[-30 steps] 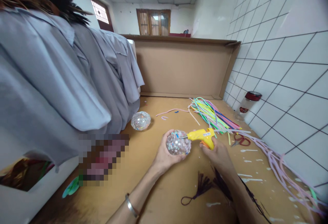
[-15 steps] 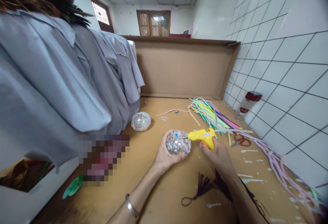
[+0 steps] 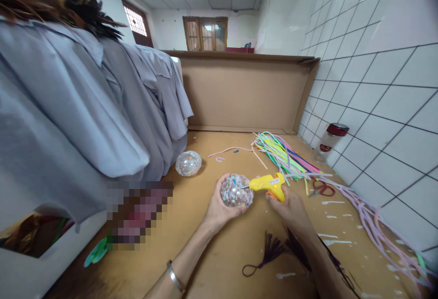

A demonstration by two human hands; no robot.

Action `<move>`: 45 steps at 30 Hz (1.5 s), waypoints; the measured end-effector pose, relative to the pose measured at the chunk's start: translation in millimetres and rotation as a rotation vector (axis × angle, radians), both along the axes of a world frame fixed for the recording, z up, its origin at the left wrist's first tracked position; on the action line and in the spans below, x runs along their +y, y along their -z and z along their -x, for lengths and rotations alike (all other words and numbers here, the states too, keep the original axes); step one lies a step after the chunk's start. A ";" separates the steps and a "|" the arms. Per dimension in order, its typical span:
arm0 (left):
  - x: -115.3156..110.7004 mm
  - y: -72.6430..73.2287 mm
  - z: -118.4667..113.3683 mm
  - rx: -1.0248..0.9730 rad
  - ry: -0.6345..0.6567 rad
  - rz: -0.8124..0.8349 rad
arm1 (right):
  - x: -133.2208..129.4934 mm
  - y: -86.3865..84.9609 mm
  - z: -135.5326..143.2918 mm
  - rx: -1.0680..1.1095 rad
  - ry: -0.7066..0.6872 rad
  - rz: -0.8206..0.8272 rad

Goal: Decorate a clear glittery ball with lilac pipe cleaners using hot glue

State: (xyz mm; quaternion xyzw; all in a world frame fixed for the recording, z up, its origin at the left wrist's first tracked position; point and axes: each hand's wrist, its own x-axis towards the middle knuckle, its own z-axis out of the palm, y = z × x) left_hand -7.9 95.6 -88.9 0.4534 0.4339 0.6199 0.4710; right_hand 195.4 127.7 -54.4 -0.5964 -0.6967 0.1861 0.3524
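Note:
My left hand (image 3: 220, 203) is closed round a clear ball (image 3: 236, 194) speckled with white, blue and pink bits. In my right hand (image 3: 287, 205) is a yellow hot glue gun (image 3: 268, 182), its nozzle pointing left at the ball's surface. Whether the tip touches the ball I cannot tell. A glue stick (image 3: 310, 175) sticks out of the gun's back end. Behind and to the left, a second clear ball (image 3: 188, 163) rests on the table. Beneath my right forearm lie dark tassels (image 3: 272, 249), partly hidden by it.
Beyond the glue gun lies a bundle of colourful pipe cleaners (image 3: 280, 153). Red-handled scissors (image 3: 323, 188) and lilac strands (image 3: 372, 221) are at right, near a lidded jar (image 3: 331, 141). Grey cloth (image 3: 137, 107) hangs on the left. A cardboard wall (image 3: 242, 93) stands at the back.
The glue gun and my right hand have shifted slightly left and down. The ball has turned or moved a little in my left hand.

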 end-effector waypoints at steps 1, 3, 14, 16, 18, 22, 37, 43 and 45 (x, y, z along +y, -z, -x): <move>-0.1 0.8 -1.0 -0.007 0.014 -0.009 | -0.1 -0.8 0.1 -0.004 0.013 0.010; -0.6 2.3 -2.9 -0.016 0.038 -0.026 | -0.3 -2.5 0.4 -0.011 0.040 0.020; -0.9 2.1 -2.2 0.017 -0.004 -0.007 | 0.1 -2.1 1.6 0.030 0.029 -0.009; -0.8 2.6 -2.5 0.023 0.000 -0.004 | 0.0 -2.8 2.3 0.027 0.054 -0.011; -1.3 1.9 -3.6 0.030 0.007 -0.004 | 0.0 -3.7 2.9 0.024 0.069 0.002; -4.3 -4.3 -6.8 0.042 0.034 -0.004 | -0.3 -4.9 3.7 0.017 0.077 0.017; -1.8 -0.1 -4.2 0.013 0.001 -0.004 | -0.8 -4.8 5.1 -0.006 0.066 -0.007; -4.1 -1.7 -5.6 0.049 -0.005 -0.001 | -0.4 -2.9 3.4 0.001 0.075 -0.006; -5.3 -4.3 -5.7 0.048 0.000 0.002 | 0.1 -2.1 2.7 0.004 0.064 0.001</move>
